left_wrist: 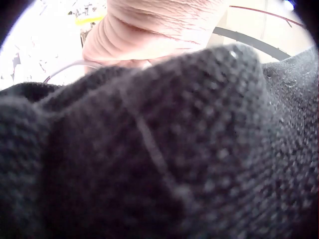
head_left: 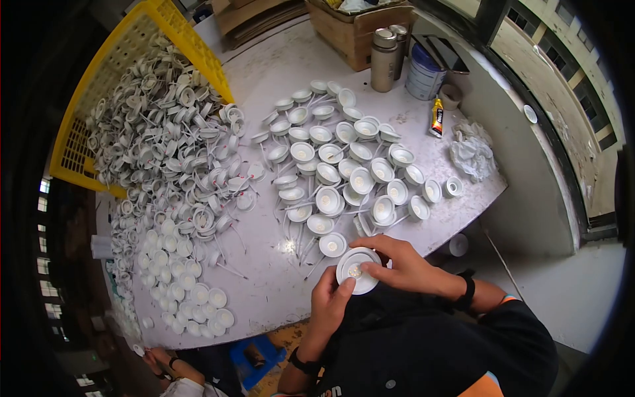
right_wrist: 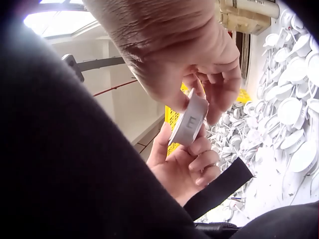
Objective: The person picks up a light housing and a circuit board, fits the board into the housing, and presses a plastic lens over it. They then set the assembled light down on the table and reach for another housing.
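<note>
together, both hands [head_left: 364,278] pinch the round white housing [head_left: 358,271], which sits between them at the table's [head_left: 264,291] edge.

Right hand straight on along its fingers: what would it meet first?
Past the held piece, the right hand would likely meet the nearest loose white cup on the table, though hand height is unclear.

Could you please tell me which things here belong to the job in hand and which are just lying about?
Seem part of the job:
- round white fitting in both hands
- similar fittings spread on the table
- tangled heap of wired parts
- yellow crate around some of it

Apparently just lying about:
- metal flask
- crumpled plastic
- cardboard box
</note>
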Demonstrator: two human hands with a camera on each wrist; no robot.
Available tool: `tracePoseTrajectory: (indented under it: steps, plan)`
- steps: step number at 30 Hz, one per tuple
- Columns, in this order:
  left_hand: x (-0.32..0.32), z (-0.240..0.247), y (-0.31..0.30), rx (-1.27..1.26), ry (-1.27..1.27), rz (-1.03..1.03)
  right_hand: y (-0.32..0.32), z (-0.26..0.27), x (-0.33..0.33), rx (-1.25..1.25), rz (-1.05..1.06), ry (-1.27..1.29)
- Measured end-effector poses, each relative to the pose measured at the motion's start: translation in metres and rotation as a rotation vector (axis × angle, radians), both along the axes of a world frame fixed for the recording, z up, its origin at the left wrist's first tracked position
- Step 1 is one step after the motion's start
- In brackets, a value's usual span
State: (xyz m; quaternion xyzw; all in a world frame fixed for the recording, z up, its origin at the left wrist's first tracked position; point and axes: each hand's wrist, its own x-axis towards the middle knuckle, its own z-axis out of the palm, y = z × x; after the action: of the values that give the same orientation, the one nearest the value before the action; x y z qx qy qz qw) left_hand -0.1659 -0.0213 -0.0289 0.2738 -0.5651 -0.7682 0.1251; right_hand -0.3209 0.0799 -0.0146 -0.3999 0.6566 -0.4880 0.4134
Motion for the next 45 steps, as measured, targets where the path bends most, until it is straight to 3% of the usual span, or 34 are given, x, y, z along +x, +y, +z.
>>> tracePoseTrajectory:
  steps: [7, 11, 15, 24, 33, 36, 38, 41, 45]
  plan:
    - [-0.001, -0.001, 0.004, -0.04, 0.016, -0.002, 0.001, -0.006, 0.009, -0.116, -0.098, 0.243]
    - [0.0, -0.002, 0.003, -0.237, -0.08, 0.027, 0.002, 0.0, 0.012, -0.098, -0.052, 0.284]
    - [-0.002, 0.001, 0.003, -0.388, -0.133, 0.08, 0.0, 0.002, 0.018, -0.094, -0.037, 0.231]
    - [0.001, 0.002, -0.002, -0.338, -0.046, 0.09, -0.005, -0.003, 0.014, -0.091, 0.003, 0.091]
    - [-0.003, 0.013, 0.002, -0.523, -0.199, -0.048, -0.003, -0.01, 0.013, -0.165, -0.138, 0.277]
    - [-0.001, 0.014, 0.003, -0.402, -0.225, -0.032, -0.001, -0.009, 0.011, -0.11, -0.075, 0.177]
    - [0.0, 0.012, 0.002, -0.402, -0.213, -0.035, -0.002, -0.014, 0.011, -0.147, -0.084, -0.109]
    - [0.002, 0.01, 0.003, -0.395, -0.208, -0.033, -0.001, -0.014, 0.011, -0.105, -0.074, -0.216]
    - [0.0, 0.0, 0.002, -0.39, -0.21, -0.017, -0.003, -0.018, 0.012, -0.148, -0.073, 0.001]
